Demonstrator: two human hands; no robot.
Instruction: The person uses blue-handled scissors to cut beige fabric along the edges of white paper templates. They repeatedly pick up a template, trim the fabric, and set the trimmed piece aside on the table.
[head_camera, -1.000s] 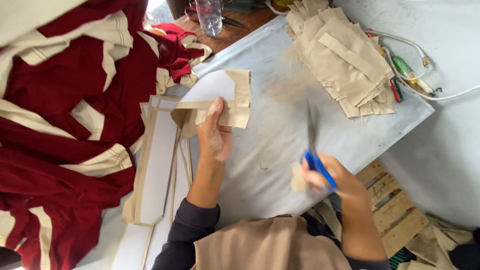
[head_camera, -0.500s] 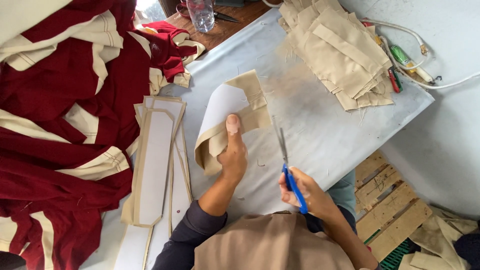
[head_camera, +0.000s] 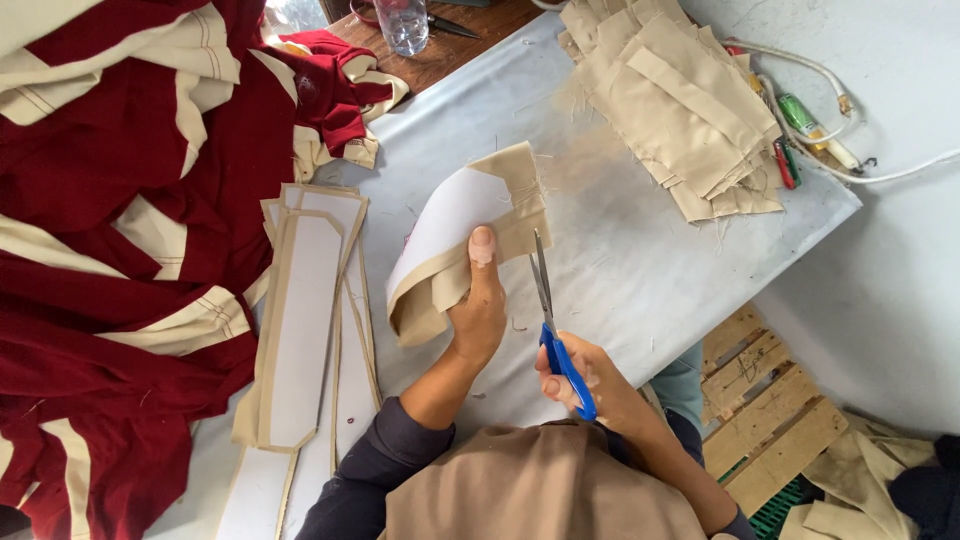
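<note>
1. My left hand (head_camera: 480, 315) pins a beige fabric piece (head_camera: 470, 255) backed by a white stiff pattern sheet (head_camera: 445, 225) to the table (head_camera: 640, 250); the thumb lies flat on the cloth, the grip pressed together on its folded lower edge.
2. My right hand (head_camera: 590, 380) is closed around the blue handles of the scissors (head_camera: 548, 300). The blades point away from me and lie just beside the right edge of the fabric piece, near my left thumb; whether they are parted or already biting the cloth I cannot tell.
3. The fabric piece lies at the middle of the table, its upper right corner frayed with loose threads, the lower part curled over itself.
4. Progress, as I judge it: a stack of beige cut pieces (head_camera: 680, 110) at the far right of the table looks finished with. A pile of long beige-edged white panels (head_camera: 305, 310) lies to my left. The piece in hand seems at the trimming stage, with its right edge not visibly cut through.
5. Surroundings: red and cream garments (head_camera: 120, 200) heaped at the left, a clear plastic bottle (head_camera: 405, 25) at the far edge, white cables (head_camera: 860, 160) and a wooden pallet (head_camera: 760, 400) to the right.
</note>
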